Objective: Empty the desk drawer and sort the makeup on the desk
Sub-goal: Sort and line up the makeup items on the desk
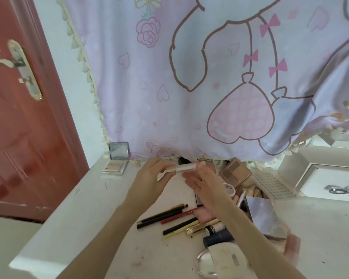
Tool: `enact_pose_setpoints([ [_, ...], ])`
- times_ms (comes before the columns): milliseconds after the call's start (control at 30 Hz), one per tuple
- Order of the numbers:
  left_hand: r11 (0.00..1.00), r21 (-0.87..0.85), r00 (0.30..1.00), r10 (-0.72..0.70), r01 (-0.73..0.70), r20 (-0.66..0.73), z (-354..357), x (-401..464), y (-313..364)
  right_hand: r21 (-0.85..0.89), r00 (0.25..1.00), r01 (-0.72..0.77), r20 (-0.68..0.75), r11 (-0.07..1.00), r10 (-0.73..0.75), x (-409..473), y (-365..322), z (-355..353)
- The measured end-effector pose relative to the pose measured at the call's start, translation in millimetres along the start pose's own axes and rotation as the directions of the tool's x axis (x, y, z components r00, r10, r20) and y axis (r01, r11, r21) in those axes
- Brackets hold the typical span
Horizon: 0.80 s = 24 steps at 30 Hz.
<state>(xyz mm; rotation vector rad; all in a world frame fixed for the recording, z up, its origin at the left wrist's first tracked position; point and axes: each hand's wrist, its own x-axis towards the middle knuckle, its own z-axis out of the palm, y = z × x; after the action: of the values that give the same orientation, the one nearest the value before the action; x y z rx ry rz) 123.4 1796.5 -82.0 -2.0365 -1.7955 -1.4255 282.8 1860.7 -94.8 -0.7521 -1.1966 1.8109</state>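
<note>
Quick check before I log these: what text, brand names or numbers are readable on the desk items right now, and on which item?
"dla": partial letters on the round white jar lid; the rest is hidden by the right hand.
Red pencil: light lettering, too blurred to read.
Black-and-white tube: print too small to read.
White pouch: grey tag, unreadable.
Nothing else legible.

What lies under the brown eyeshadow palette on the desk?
The brown palette sits tilted on a heap: a round white jar and pale tubes show beneath its near edge. Whatever lies directly under it is covered.
</note>
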Motion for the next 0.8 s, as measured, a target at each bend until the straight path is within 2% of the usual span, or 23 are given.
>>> enact_pose_setpoints([
  [67, 1.0, 0.017, 0.999, 0.021, -0.021, -0.024, -2, 0, 9, 0.152, 0.996, -0.064, 0.067, 0.986, 0.054, -4, -2, 5],
  [167, 0.998, 0.03, 0.998, 0.051, -0.05, -0.031, -5, 0, 22, 0.19, 0.985, -0.065, 0.172, 0.98, 0.031, -12, -8, 16],
  [333, 0.993, 0.048, 0.994, 0.106, -0.106, -0.005, -16, 1, 31, 0.248, 0.978, -0.054, 0.207, 0.967, 0.001, -17, -17, 23],
  [400, 0.996, 0.011, 0.993, 0.091, -0.092, 0.075, -22, 2, 35, 0.233, 0.977, -0.054, 0.212, 0.971, 0.004, -20, -18, 23],
  [500, 0.998, -0.065, 0.959, 0.009, 0.01, 0.283, -32, 8, 45, 0.293, 0.973, -0.092, 0.23, 0.952, 0.023, -21, -18, 24],
  [600, 1.0, -0.008, 0.899, 0.001, 0.002, 0.437, -39, 18, 48, 0.318, 0.962, -0.135, 0.268, 0.938, 0.048, -20, -19, 27],
  [700, 0.993, 0.085, 0.871, 0.032, -0.084, 0.49, -45, 26, 51, 0.286, 0.951, -0.122, 0.307, 0.95, 0.03, -20, -19, 26],
  [800, 0.995, 0.078, 0.882, 0.022, -0.067, 0.471, -47, 29, 54, 0.256, 0.945, -0.097, 0.326, 0.962, 0.009, -22, -21, 25],
])
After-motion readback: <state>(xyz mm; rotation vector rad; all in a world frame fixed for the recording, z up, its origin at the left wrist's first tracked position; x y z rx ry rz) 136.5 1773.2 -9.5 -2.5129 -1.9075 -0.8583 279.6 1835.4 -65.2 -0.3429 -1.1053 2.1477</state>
